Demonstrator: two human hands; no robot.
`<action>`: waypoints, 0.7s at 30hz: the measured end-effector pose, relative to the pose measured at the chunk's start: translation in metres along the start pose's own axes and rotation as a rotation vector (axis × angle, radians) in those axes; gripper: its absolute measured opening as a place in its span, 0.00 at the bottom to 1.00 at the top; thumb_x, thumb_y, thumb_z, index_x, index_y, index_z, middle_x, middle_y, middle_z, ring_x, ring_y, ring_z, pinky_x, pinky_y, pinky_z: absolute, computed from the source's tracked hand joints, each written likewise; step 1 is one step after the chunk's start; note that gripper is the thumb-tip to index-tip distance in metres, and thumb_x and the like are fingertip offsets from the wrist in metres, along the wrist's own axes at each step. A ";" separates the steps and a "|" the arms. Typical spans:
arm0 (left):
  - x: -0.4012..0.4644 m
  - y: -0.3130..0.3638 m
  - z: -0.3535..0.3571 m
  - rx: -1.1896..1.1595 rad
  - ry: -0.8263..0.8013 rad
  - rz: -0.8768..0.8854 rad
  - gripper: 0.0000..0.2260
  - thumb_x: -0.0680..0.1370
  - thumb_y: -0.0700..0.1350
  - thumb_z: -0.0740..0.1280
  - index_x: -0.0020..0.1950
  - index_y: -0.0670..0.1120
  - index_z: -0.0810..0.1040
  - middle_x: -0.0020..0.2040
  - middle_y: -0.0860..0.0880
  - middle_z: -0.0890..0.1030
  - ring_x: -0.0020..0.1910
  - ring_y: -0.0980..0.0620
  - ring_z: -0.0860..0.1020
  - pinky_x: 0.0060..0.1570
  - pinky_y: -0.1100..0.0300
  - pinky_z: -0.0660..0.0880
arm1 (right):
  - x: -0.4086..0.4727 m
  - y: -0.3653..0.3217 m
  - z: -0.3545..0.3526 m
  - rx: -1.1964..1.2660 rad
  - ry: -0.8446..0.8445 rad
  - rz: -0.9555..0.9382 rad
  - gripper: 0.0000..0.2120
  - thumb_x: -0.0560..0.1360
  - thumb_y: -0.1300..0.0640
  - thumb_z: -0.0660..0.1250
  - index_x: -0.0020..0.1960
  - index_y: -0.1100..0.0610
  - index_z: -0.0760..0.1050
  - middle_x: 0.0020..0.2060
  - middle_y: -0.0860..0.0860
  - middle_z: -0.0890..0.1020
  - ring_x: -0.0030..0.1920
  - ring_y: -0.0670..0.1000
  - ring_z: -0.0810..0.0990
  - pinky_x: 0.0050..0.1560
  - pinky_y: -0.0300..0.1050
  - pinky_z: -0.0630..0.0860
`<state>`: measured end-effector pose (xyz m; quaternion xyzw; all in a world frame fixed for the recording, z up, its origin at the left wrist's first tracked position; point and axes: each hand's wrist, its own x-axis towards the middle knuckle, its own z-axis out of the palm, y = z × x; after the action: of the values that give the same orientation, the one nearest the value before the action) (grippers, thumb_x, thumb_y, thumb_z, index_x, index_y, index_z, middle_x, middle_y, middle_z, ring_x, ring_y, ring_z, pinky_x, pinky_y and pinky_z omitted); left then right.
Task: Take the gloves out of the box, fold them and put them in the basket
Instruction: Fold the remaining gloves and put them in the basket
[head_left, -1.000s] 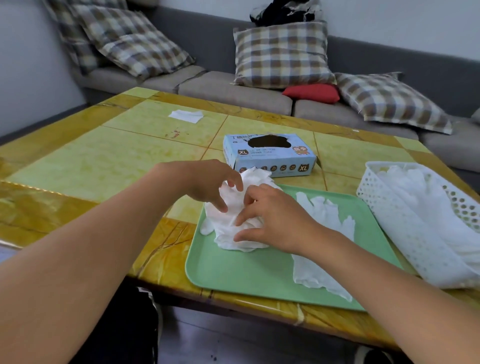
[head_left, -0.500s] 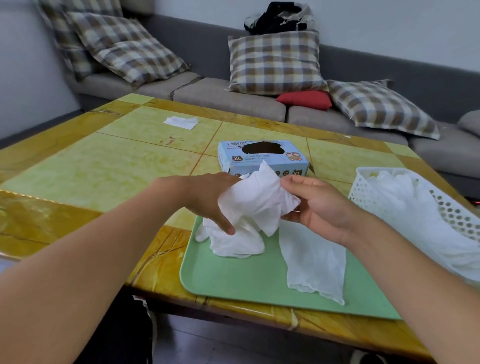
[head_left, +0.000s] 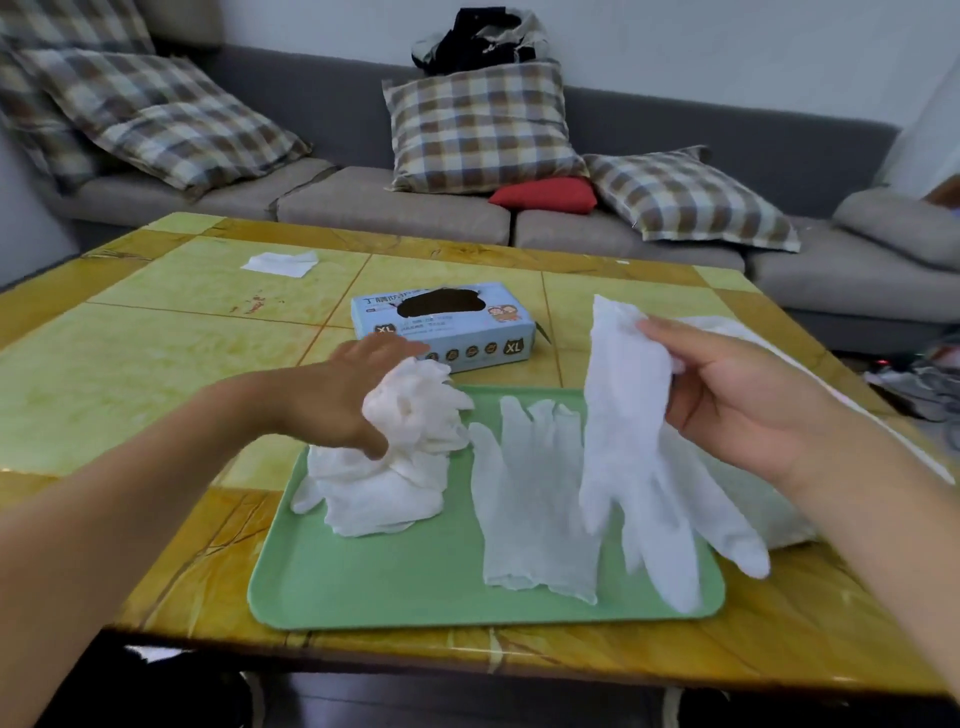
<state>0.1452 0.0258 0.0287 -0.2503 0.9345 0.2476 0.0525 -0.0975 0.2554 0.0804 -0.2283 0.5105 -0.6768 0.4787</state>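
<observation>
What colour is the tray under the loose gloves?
Pale mint green. The tray shows best in the head view, the only one here.

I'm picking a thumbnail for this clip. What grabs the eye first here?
The white glove dangling fingers-down from the right hand over the green tray. Next, the crumpled glove pile under the left hand, with the blue glove box behind it.

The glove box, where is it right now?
The blue glove box sits mid-table in the head view, just beyond the green tray, with the left hand partly in front of it.
</observation>
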 end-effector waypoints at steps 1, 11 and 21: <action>-0.006 0.019 -0.001 -0.221 0.041 0.085 0.46 0.63 0.59 0.73 0.77 0.67 0.55 0.80 0.61 0.56 0.79 0.54 0.55 0.76 0.42 0.58 | 0.000 0.001 -0.001 0.016 -0.004 0.009 0.07 0.82 0.61 0.63 0.55 0.62 0.78 0.37 0.50 0.85 0.36 0.45 0.84 0.37 0.37 0.81; 0.027 0.139 0.046 -1.029 0.451 0.215 0.20 0.78 0.33 0.68 0.67 0.48 0.78 0.57 0.44 0.84 0.53 0.47 0.83 0.53 0.54 0.81 | -0.013 0.010 0.013 -0.045 -0.272 -0.047 0.23 0.79 0.63 0.62 0.72 0.67 0.69 0.61 0.65 0.82 0.61 0.62 0.82 0.61 0.53 0.81; 0.017 0.124 0.048 -1.395 0.017 0.094 0.18 0.85 0.51 0.55 0.68 0.46 0.78 0.63 0.44 0.82 0.62 0.43 0.81 0.63 0.42 0.75 | -0.001 0.025 -0.016 -0.421 -0.319 0.047 0.27 0.67 0.54 0.80 0.65 0.54 0.79 0.60 0.52 0.84 0.59 0.53 0.83 0.60 0.49 0.79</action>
<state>0.0680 0.1353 0.0379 -0.1866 0.5676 0.7898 -0.1386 -0.1000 0.2633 0.0519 -0.4147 0.5633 -0.5000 0.5106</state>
